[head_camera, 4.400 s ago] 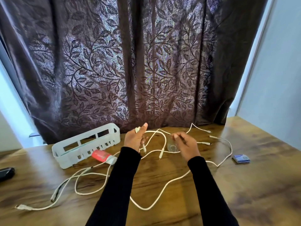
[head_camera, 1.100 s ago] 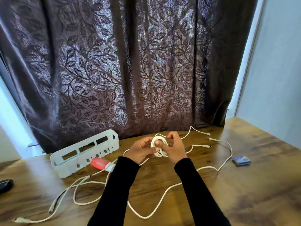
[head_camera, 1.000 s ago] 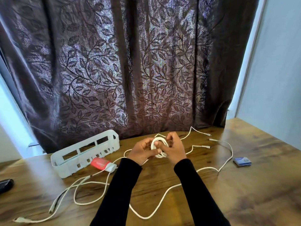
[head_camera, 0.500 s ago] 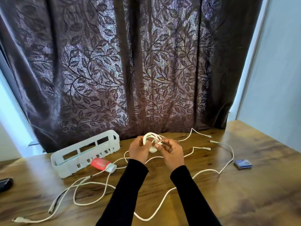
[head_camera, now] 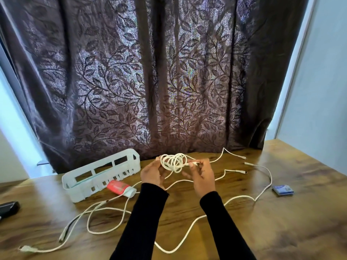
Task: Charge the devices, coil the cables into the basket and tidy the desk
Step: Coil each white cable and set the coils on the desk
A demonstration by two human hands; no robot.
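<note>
Cables are the job here, and you have them spread across the brown wood-grain desk (head_camera: 281,222), which backs onto a dark leaf-patterned curtain (head_camera: 150,81). The white slotted plastic basket (head_camera: 101,172) sits at the back left, with a red and white charger plug (head_camera: 121,187) just beside its front wall. A long loose white cable (head_camera: 187,228) snakes over the near desk, and 3 white connector ends lie well apart at the back right. A small blue packet (head_camera: 283,189) rests at the right; a black device (head_camera: 8,208) shows at the left edge.

Your left hand (head_camera: 153,174) grips the coiled white cable bundle (head_camera: 173,163), raised above the desk between basket and connectors. Your right hand (head_camera: 201,177) pinches that cable's plug end between thumb and fingers, just beside the coil.

You look to be finishing the coiling step for this 1 cable. Next, I judge, you need to tuck or wrap that free end so the loops hold, then carry the bundle left into the basket, which appears to hold no cable yet.

Compared with 0.5 s ago, the coil looks looser and wider, and your right hand has drawn the end out to the right. Against 4.4 s ago, no coil existed at all.
</note>
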